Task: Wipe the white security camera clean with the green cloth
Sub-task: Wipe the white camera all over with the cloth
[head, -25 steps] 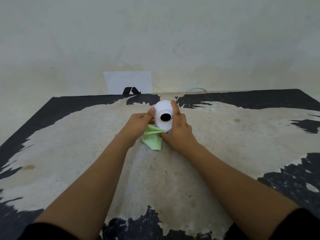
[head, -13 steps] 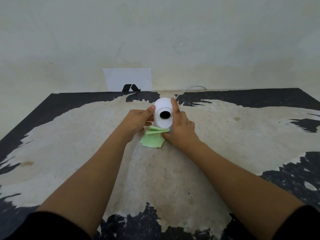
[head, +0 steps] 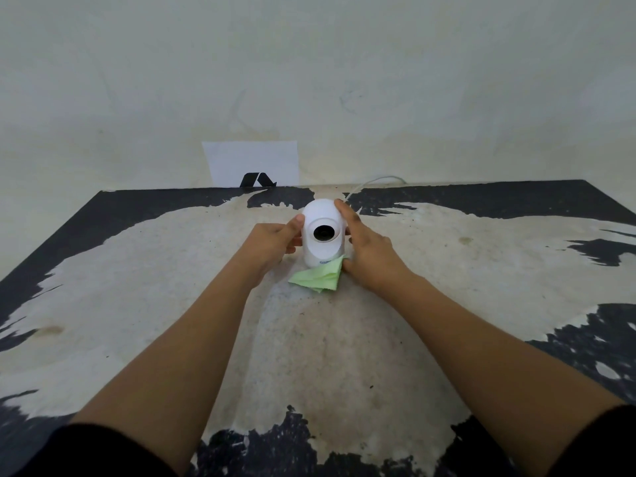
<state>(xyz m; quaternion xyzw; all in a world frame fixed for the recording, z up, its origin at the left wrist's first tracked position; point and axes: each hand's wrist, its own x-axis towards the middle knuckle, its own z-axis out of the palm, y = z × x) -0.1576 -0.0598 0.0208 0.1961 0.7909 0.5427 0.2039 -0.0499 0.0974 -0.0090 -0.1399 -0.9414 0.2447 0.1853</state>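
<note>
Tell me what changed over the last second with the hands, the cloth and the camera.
The crumpled green cloth dropped from between the hands onto the worn black-and-cream tabletop and now lies spread in front of the rounded white security camera, one corner by the right hand. Unchanged: the left hand and right hand still hold the camera's sides, upright, lens facing the person, white cable behind.

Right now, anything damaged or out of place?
The table has its dark coating worn off across most of its middle. The camera stands upright between both hands, and the green cloth lies at its base. Nothing spilled.
</note>
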